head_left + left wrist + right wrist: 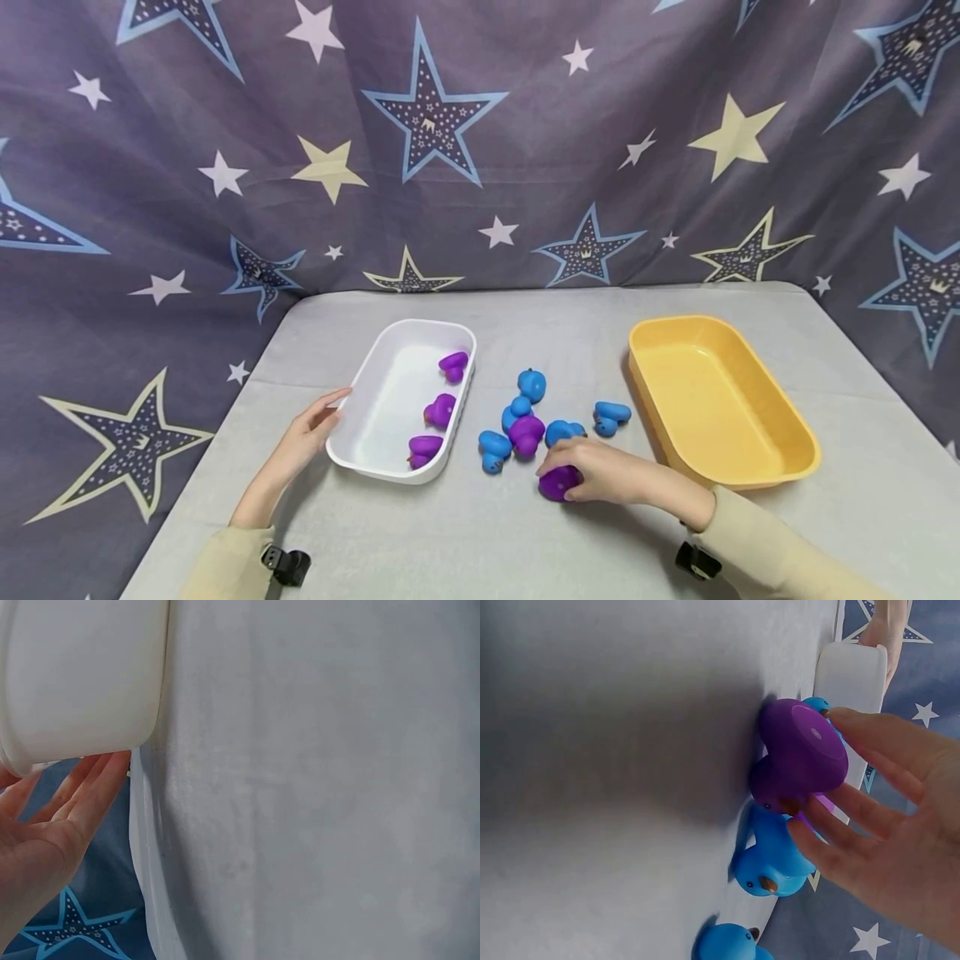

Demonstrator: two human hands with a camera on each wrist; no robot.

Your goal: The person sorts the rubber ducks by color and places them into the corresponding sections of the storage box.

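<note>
My right hand [600,471] pinches a purple rubber duck [558,482] between thumb and fingers, at the front of a cluster of ducks. In the right wrist view this purple duck [802,750] lies tipped on its side, close to a blue duck [769,855]. My left hand [303,433] rests against the left side of a white tray [382,473], its fingers fairly straight along the wall. Three purple ducks [440,411] lie along the right side inside that tray. Another purple duck [527,435] lies among several blue ducks [532,385] on the table.
A yellow tray [705,400] stands at the right of the grey-covered table [450,542], just beyond my right forearm. One blue duck [611,418] lies near its left side. A star-patterned curtain [480,208] hangs behind the table.
</note>
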